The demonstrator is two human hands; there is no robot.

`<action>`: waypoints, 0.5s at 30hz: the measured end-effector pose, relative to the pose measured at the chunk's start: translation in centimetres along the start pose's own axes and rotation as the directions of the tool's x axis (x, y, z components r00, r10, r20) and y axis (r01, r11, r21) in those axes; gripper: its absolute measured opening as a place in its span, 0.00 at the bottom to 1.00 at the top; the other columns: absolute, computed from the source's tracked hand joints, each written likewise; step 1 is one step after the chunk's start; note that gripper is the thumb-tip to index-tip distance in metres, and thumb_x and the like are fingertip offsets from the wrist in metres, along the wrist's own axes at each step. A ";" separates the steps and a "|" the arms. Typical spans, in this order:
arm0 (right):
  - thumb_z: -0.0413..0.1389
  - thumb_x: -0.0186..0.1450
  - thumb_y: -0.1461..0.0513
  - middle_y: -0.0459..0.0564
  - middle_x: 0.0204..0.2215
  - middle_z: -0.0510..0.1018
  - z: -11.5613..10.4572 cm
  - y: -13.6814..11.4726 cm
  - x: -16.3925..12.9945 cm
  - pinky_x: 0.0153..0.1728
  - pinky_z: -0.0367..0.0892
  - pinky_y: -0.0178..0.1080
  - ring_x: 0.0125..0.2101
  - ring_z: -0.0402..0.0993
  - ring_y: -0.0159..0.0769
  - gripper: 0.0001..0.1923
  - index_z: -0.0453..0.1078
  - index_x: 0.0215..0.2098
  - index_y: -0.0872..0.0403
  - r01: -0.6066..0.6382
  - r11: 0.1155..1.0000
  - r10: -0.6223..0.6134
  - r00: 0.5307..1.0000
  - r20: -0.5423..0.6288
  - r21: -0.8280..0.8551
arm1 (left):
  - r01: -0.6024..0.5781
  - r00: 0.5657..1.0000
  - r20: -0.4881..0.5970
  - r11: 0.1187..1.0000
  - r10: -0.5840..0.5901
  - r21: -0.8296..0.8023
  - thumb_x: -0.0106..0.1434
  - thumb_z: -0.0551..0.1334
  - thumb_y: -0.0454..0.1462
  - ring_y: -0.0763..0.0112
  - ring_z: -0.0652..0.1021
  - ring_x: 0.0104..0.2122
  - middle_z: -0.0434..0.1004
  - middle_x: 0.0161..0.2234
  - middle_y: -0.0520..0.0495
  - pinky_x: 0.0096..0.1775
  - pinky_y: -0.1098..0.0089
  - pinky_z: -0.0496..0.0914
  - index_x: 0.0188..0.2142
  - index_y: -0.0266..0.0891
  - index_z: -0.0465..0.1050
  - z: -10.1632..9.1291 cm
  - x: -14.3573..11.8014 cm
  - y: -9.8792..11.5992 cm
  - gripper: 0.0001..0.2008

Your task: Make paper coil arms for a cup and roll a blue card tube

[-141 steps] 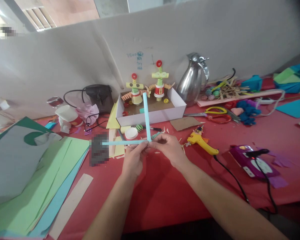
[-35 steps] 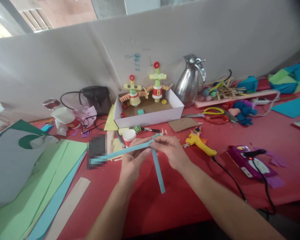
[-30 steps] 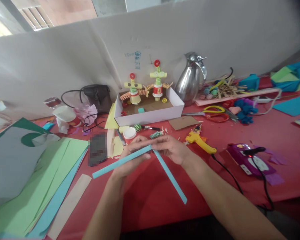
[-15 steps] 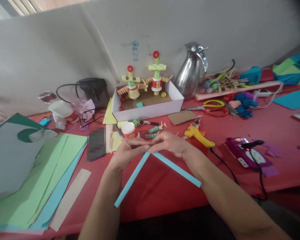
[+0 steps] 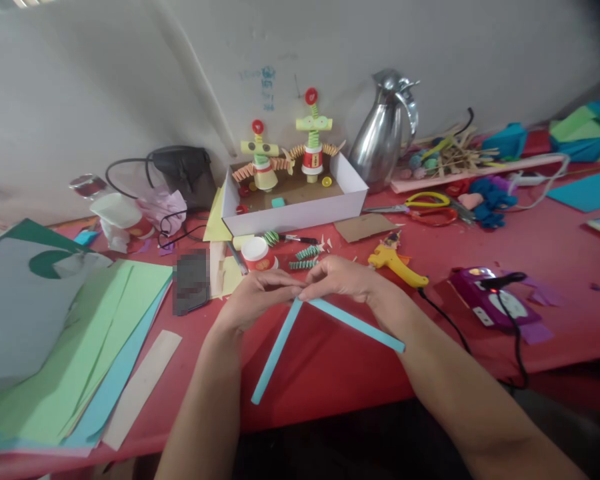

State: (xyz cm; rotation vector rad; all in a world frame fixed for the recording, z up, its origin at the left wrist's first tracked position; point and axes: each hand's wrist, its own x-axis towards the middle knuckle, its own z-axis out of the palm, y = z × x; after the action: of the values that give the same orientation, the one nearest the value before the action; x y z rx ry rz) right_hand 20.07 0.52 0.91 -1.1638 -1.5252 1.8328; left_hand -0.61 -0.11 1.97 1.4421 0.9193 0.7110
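Two light blue paper strips meet at a corner between my fingertips, above the red table (image 5: 330, 373). My left hand (image 5: 253, 300) pinches the joint, and the left blue strip (image 5: 276, 352) hangs from it down toward me. My right hand (image 5: 343, 280) pinches the same joint, and the right blue strip (image 5: 357, 325) runs from it to the lower right along my forearm. Together the strips form an upside-down V.
A white box (image 5: 300, 213) with two paper figures stands behind my hands. A yellow glue gun (image 5: 397, 263), a purple power strip (image 5: 485, 303), a steel jug (image 5: 385, 130), scissors (image 5: 427, 207) and craft scraps lie to the right. Stacked coloured paper sheets (image 5: 70, 340) cover the left.
The strips have swung from pointing away and leftward to hanging down toward me in an upside-down V. My hands stay pinched on the joint, and the view has tilted down slightly.
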 end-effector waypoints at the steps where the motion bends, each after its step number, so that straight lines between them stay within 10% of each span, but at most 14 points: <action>1: 0.71 0.46 0.57 0.41 0.17 0.73 0.0 0.0 0.0 0.28 0.61 0.35 0.22 0.64 0.27 0.10 0.77 0.20 0.52 -0.004 1.000 0.004 1.000 -0.001 -0.002 | -0.001 1.000 0.001 1.000 0.001 0.007 0.54 0.71 0.39 0.68 0.79 0.31 0.82 0.31 0.41 0.33 0.71 0.74 0.33 0.41 0.85 0.0 0.0 -0.1 0.07; 15: 0.71 0.47 0.54 0.42 0.17 0.73 -0.3 -0.3 -0.3 0.26 0.63 0.35 0.21 0.66 0.28 0.13 0.77 0.21 0.53 -0.008 0.997 0.006 1.000 -0.029 -0.076 | 0.111 0.987 -0.115 0.994 -0.113 -0.027 0.48 0.73 0.36 0.70 0.78 0.28 0.82 0.27 0.45 0.33 0.72 0.73 0.31 0.39 0.84 -0.2 0.1 -0.8 0.08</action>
State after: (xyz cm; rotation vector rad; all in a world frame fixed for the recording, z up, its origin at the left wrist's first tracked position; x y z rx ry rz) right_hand 20.38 0.53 1.26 -1.2265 -1.5885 1.7690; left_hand -0.88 0.02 1.22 1.3310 1.0714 0.7242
